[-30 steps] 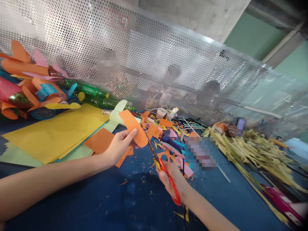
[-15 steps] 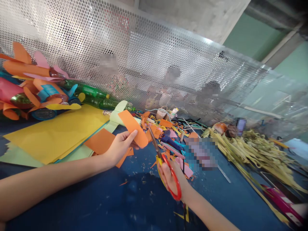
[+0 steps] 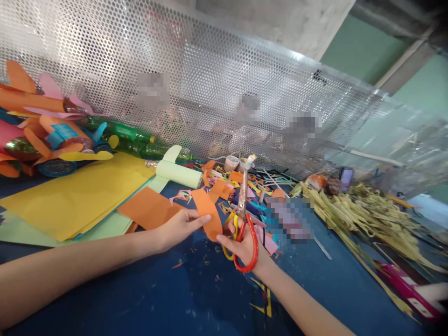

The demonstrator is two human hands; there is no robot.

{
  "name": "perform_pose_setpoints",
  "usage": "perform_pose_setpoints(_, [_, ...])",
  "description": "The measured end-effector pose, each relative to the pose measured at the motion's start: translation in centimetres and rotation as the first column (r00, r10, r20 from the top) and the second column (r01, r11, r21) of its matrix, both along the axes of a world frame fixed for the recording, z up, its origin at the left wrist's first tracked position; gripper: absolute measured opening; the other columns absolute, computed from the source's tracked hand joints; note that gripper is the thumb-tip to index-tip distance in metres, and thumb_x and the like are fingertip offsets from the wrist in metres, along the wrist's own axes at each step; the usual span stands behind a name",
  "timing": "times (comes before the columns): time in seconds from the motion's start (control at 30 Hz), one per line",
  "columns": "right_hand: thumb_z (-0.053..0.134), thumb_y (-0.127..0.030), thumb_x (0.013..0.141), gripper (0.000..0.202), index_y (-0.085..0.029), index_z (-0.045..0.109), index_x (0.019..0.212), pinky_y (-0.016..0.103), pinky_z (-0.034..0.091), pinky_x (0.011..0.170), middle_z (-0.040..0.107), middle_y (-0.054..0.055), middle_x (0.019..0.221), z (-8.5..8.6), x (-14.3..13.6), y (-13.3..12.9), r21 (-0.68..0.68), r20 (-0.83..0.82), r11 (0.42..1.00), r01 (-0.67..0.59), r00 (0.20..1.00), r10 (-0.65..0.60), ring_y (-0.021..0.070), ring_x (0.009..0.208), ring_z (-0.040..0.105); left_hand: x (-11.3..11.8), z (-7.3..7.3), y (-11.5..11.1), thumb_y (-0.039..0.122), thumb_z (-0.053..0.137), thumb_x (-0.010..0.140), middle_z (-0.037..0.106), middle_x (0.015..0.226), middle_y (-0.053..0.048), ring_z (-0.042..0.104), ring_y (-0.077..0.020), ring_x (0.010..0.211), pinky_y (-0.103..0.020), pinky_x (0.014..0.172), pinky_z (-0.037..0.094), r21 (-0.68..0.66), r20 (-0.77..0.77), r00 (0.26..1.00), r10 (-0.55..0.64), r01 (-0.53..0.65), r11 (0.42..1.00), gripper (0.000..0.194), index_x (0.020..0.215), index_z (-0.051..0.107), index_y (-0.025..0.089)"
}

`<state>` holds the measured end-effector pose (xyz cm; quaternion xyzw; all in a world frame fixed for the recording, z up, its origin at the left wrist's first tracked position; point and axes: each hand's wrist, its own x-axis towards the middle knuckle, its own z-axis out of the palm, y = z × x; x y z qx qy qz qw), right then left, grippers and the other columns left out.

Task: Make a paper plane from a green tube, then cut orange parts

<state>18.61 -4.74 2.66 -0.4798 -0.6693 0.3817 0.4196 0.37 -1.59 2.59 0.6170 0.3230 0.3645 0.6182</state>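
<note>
My left hand pinches a strip of orange paper with a rounded lower end, thumb on top. In my right hand are scissors with red and yellow handles, their blades pointing up and away. The right thumb and fingertips are at the lower end of the orange strip; whether they grip it I cannot tell. Behind my left hand lies a flat orange sheet. Beyond the strip, a pale green paper-wrapped bottle with paper fins lies on its side.
Yellow sheets lie at left, near paper-covered bottles and green bottles. Colourful paper scraps cover the middle. Dried leaf strips and a magenta object are at right. A perforated metal screen stands behind.
My right hand has come up to the orange strip, and the scissors have swung to point more upright. The strip has moved lower and right in my left hand. The view has shifted slightly.
</note>
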Motion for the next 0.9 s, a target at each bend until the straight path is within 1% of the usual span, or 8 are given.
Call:
perform_pose_setpoints(0.13, [0.062,-0.034,0.067,0.037,-0.023,0.027,0.063,0.026,0.041,0.049,0.042,-0.007,0.056,-0.3,0.0,-0.2,-0.082,0.002,0.997,-0.016,1.0,0.016,0.011,0.05,0.047,0.0,0.1,0.1,0.04,0.056,0.078,0.071,0.091,-0.006,0.064,-0.0219,0.085,-0.033,0.082,0.047,-0.006,0.053,0.998,-0.043,0.044,0.999,0.028,0.083,0.07,0.016])
perform_pose_setpoints(0.23, [0.06,-0.03,0.066,0.032,-0.022,0.029,0.062,0.025,0.039,0.049,0.039,-0.007,0.055,-0.2,0.0,-0.2,-0.088,0.071,0.995,0.04,0.997,-0.034,0.0099,0.048,0.044,-0.1,0.2,0.5,0.037,0.058,0.078,0.069,0.098,-0.007,0.063,-0.0202,0.089,-0.033,0.086,0.047,-0.091,0.177,0.983,0.044,-0.029,0.995,0.027,0.091,0.068,0.015])
perform_pose_setpoints(0.33, [0.059,-0.029,0.065,0.029,-0.022,0.032,0.061,0.024,0.036,0.047,0.038,-0.007,0.053,-0.1,0.2,0.1,-0.046,0.144,0.99,0.133,0.982,-0.125,0.009,0.045,0.039,-0.3,-0.1,1.2,0.03,0.063,0.075,0.069,0.094,-0.006,0.064,-0.017,0.084,-0.029,0.082,0.049,-0.151,0.272,0.952,0.141,-0.103,0.983,0.022,0.09,0.067,0.015])
perform_pose_setpoints(0.53, [0.059,-0.034,0.064,0.028,-0.023,0.033,0.066,0.027,0.044,0.051,0.042,-0.005,0.06,-0.5,1.4,1.7,-0.028,-0.077,0.975,0.221,0.972,-0.222,0.0124,0.05,0.049,-0.4,-0.9,1.7,0.023,0.071,0.067,0.069,0.08,-0.003,0.062,-0.0112,0.067,-0.023,0.071,0.05,-0.222,0.25,0.933,0.261,-0.207,0.953,0.021,0.085,0.066,0.014])
perform_pose_setpoints(0.67, [0.058,-0.038,0.069,0.029,-0.023,0.034,0.073,0.03,0.048,0.056,0.05,-0.002,0.074,-0.7,2.5,2.5,-0.028,-0.213,0.968,0.247,0.945,-0.248,0.0139,0.057,0.056,-0.4,-0.5,1.6,0.021,0.072,0.064,0.068,0.071,-0.002,0.062,-0.0128,0.062,-0.025,0.066,0.051,-0.284,0.259,0.925,0.279,-0.203,0.937,0.021,0.081,0.064,0.013])
perform_pose_setpoints(0.73, [0.058,-0.035,0.071,0.026,-0.023,0.036,0.074,0.03,0.048,0.058,0.051,-0.001,0.078,-0.8,3.0,2.9,0.045,-0.232,0.964,0.261,0.942,-0.244,0.0143,0.061,0.057,-0.7,0.0,1.9,0.028,0.066,0.067,0.068,0.07,-0.002,0.063,-0.0158,0.063,-0.028,0.065,0.051,-0.355,0.295,0.908,0.297,-0.184,0.916,0.019,0.08,0.064,0.014])
perform_pose_setpoints(0.8, [0.058,-0.031,0.07,0.023,-0.023,0.037,0.073,0.029,0.047,0.061,0.05,-0.001,0.077,-0.8,3.3,3.2,0.131,-0.232,0.953,0.274,0.943,-0.239,0.0152,0.067,0.056,-1.1,0.5,2.2,0.045,0.054,0.074,0.069,0.072,-0.007,0.063,-0.0197,0.067,-0.03,0.064,0.051,-0.437,0.316,0.912,0.262,-0.105,0.893,0.036,0.08,0.065,0.011])
perform_pose_setpoints(0.9, [0.057,-0.026,0.068,0.018,-0.022,0.038,0.07,0.03,0.047,0.069,0.048,-0.002,0.072,-0.7,3.3,3.5,0.179,-0.22,0.948,0.263,0.95,-0.222,0.0162,0.073,0.055,-1.5,0.8,2.5,0.067,0.033,0.075,0.069,0.076,-0.013,0.063,-0.0224,0.069,-0.032,0.064,0.048,-0.494,0.248,0.969,0.026,0.103,0.863,0.07,0.085,0.067,0.006])
